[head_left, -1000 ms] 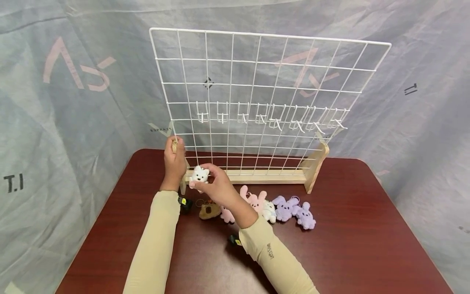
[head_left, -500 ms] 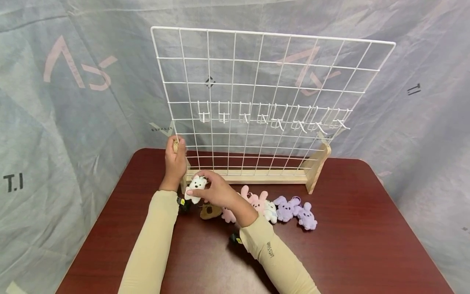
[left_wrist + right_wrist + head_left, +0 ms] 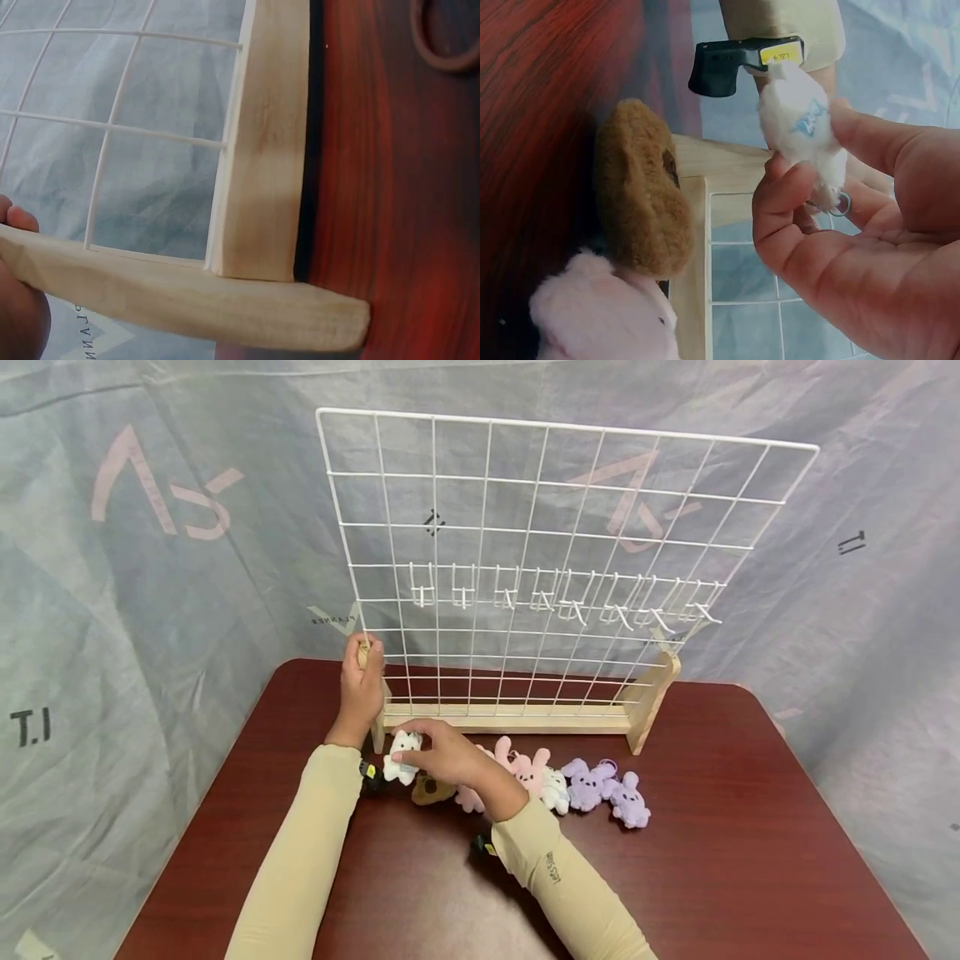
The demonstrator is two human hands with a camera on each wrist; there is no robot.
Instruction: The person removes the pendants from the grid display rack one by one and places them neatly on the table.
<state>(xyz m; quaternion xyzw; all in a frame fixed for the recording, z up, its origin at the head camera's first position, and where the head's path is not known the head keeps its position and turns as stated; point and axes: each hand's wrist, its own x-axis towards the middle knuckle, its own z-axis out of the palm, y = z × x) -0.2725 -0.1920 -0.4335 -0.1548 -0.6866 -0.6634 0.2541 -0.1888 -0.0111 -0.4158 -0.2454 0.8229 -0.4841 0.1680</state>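
Observation:
My left hand [image 3: 362, 685] grips the left wooden upright of a white wire grid rack [image 3: 525, 531]. In the left wrist view, part of that hand [image 3: 22, 304] shows at the edge of the wooden upright [image 3: 187, 300]. Between thumb and fingers, my right hand [image 3: 450, 755] pinches a small white plush keychain [image 3: 403, 758] in front of the rack's base. Blue marking and a metal ring [image 3: 843, 204] show on the plush in the right wrist view. Below and beside it lie a brown plush [image 3: 641, 191] and a pink plush [image 3: 600, 315].
Several white hooks [image 3: 506, 597] hang in a row on the grid. To the right of my right hand lie a pink rabbit plush [image 3: 531, 770], a white plush [image 3: 555, 791] and two purple plushes [image 3: 588, 785]. A dark red table [image 3: 712, 860] carries everything.
My right hand has lowered the white plush keychain from the grid's lower left corner toward the table, tilting it on the way. The left hand keeps its grip on the upright.

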